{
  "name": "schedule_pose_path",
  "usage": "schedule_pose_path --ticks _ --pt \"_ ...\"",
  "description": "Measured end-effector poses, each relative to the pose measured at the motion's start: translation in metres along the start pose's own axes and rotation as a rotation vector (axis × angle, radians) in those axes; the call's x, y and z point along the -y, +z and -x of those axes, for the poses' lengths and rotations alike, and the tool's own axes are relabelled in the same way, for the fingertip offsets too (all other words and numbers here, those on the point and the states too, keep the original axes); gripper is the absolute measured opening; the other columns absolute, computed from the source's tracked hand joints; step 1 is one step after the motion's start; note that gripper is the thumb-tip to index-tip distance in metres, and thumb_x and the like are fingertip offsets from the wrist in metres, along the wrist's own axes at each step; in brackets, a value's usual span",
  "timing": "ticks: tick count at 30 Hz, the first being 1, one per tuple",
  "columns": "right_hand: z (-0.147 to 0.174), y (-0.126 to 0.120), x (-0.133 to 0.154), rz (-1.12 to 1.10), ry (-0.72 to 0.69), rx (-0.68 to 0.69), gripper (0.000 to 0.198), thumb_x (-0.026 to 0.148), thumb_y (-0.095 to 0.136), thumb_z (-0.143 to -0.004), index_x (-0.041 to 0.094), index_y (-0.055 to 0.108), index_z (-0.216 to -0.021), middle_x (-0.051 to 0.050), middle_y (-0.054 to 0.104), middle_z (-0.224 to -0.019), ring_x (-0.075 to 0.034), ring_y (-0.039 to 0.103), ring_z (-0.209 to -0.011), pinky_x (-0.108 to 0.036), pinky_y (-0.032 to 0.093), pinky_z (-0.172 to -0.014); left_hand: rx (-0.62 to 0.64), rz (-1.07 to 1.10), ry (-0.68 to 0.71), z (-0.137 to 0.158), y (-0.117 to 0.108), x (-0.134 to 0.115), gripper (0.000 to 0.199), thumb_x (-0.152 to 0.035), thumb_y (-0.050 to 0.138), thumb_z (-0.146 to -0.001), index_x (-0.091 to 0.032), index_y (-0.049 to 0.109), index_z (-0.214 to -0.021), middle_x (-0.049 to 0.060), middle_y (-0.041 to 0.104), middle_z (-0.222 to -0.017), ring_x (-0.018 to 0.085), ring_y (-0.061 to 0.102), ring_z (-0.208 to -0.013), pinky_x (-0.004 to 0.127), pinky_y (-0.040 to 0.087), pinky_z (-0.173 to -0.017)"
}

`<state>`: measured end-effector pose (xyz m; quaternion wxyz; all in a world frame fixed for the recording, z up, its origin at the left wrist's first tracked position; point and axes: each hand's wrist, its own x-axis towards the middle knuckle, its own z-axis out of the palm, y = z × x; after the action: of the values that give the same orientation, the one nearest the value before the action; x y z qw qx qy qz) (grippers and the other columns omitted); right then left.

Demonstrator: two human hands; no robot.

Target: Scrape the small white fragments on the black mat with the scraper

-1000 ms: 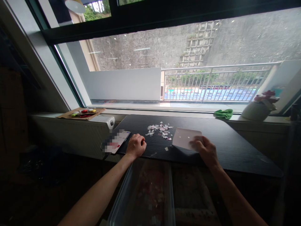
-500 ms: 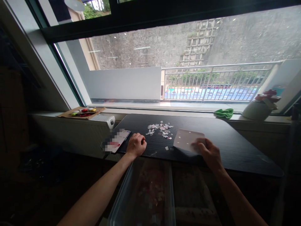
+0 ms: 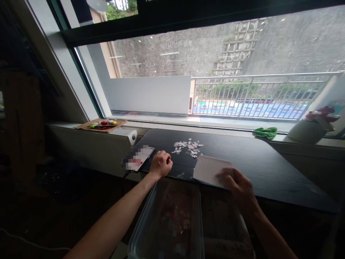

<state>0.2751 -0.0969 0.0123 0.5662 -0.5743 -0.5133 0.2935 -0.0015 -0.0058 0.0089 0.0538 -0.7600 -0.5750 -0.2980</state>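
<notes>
My right hand (image 3: 242, 187) is closed on the near right corner of a thin, pale, flat card (image 3: 211, 171), tilted low over the front edge of the dark table (image 3: 242, 151). The card's visible face looks plain, apart from a small dark dot near its upper left corner. My left hand (image 3: 161, 164) is a loose fist at the table's front edge, with nothing visible in it. Beyond both hands lies a loose pile of small whitish paper-like pieces (image 3: 192, 146). Below the table edge stands a clear plastic bin (image 3: 202, 223) with similar pieces inside, dimly seen.
A phone (image 3: 142, 157), partly blurred out, lies left of my left hand. On the sill are a brown sheet with colourful items (image 3: 101, 124), a green cloth (image 3: 265, 132) and a pale rounded pot-like object (image 3: 306, 131). A white radiator (image 3: 91, 144) stands left; a window spans the back.
The card has moved nearer to me and tilted; the small light bits on it are no longer seen there. The single piece near the table edge is out of sight. My left hand stays a fist.
</notes>
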Motion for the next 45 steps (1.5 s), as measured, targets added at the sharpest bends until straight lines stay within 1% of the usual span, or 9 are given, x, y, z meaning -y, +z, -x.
schedule_pose_path --ticks 3,5,10,16,20,25,31,36,45 --pt "0.002 0.003 -0.001 0.022 -0.02 0.112 0.026 0.041 0.061 -0.076 0.019 0.067 -0.089 -0.005 0.075 -0.081 -0.022 0.07 -0.072 -0.031 0.057 -0.063 -0.002 0.014 -0.003 0.0 0.0 0.0 0.01 -0.016 0.054 -0.077 -0.021 0.061 -0.072 0.005 0.06 -0.081 0.021 0.053 -0.085 0.034 0.045 -0.081" --pt "0.0 0.003 -0.001 0.016 -0.036 0.127 0.028 0.041 0.062 -0.076 0.018 0.067 -0.091 -0.005 0.076 -0.082 -0.022 0.071 -0.073 -0.031 0.057 -0.064 -0.003 0.023 -0.003 0.0 -0.001 0.0 0.01 -0.016 0.054 -0.077 -0.021 0.061 -0.072 0.005 0.06 -0.081 0.021 0.053 -0.085 0.034 0.045 -0.081" --pt "-0.017 -0.005 0.001 -0.047 -0.019 -0.017 0.028 0.038 0.064 -0.073 0.018 0.065 -0.093 -0.006 0.076 -0.081 -0.022 0.072 -0.074 -0.034 0.059 -0.067 0.007 0.015 -0.005 0.0 -0.001 -0.001 0.011 -0.016 0.053 -0.078 -0.021 0.061 -0.072 0.004 0.06 -0.081 0.02 0.053 -0.084 0.034 0.045 -0.082" --pt "-0.026 -0.01 0.004 0.044 -0.014 0.039 0.025 0.037 0.062 -0.072 0.019 0.064 -0.088 -0.007 0.076 -0.079 -0.022 0.071 -0.069 -0.034 0.057 -0.066 0.008 0.009 0.001 0.0 0.0 0.0 0.011 -0.016 0.052 -0.078 -0.021 0.061 -0.073 0.005 0.06 -0.081 0.021 0.053 -0.085 0.035 0.045 -0.082" --pt "-0.026 -0.032 0.008 0.24 -0.019 -0.026 0.021 0.035 0.058 -0.071 0.021 0.068 -0.084 -0.003 0.075 -0.075 -0.021 0.068 -0.066 -0.031 0.054 -0.061 -0.003 0.014 0.006 0.001 0.0 0.001 0.011 -0.016 0.052 -0.078 -0.021 0.06 -0.072 0.005 0.06 -0.081 0.021 0.053 -0.084 0.035 0.045 -0.081" --pt "-0.027 -0.054 0.014 0.174 0.044 -0.064 0.023 0.036 0.059 -0.069 0.022 0.071 -0.082 -0.002 0.074 -0.071 -0.019 0.066 -0.061 -0.028 0.051 -0.053 0.0 0.0 0.014 0.0 -0.001 0.001 0.011 -0.016 0.052 -0.078 -0.02 0.06 -0.072 0.005 0.06 -0.081 0.021 0.053 -0.083 0.035 0.045 -0.081" --pt "-0.036 -0.045 0.01 0.073 0.077 -0.004 0.022 0.035 0.063 -0.067 0.02 0.071 -0.08 -0.003 0.073 -0.071 -0.02 0.066 -0.063 -0.03 0.053 -0.057 -0.004 -0.01 0.026 0.0 0.0 0.003 0.012 -0.016 0.051 -0.078 -0.02 0.061 -0.073 0.005 0.061 -0.081 0.021 0.054 -0.084 0.034 0.046 -0.08" --pt "-0.038 -0.048 0.008 0.024 0.107 0.042 0.026 0.037 0.065 -0.066 0.019 0.073 -0.083 -0.003 0.074 -0.074 -0.019 0.066 -0.063 -0.029 0.052 -0.056 -0.016 -0.002 0.03 0.001 0.0 0.003 0.011 -0.016 0.052 -0.078 -0.021 0.06 -0.072 0.005 0.061 -0.08 0.021 0.054 -0.083 0.034 0.046 -0.08" --pt "-0.045 -0.04 0.011 0.042 0.047 0.073 0.024 0.037 0.063 -0.069 0.019 0.071 -0.083 -0.003 0.074 -0.075 -0.019 0.066 -0.064 -0.029 0.053 -0.056 -0.026 0.018 0.032 0.001 0.0 0.003 0.012 -0.016 0.052 -0.077 -0.021 0.06 -0.071 0.005 0.06 -0.079 0.021 0.054 -0.083 0.034 0.046 -0.079"
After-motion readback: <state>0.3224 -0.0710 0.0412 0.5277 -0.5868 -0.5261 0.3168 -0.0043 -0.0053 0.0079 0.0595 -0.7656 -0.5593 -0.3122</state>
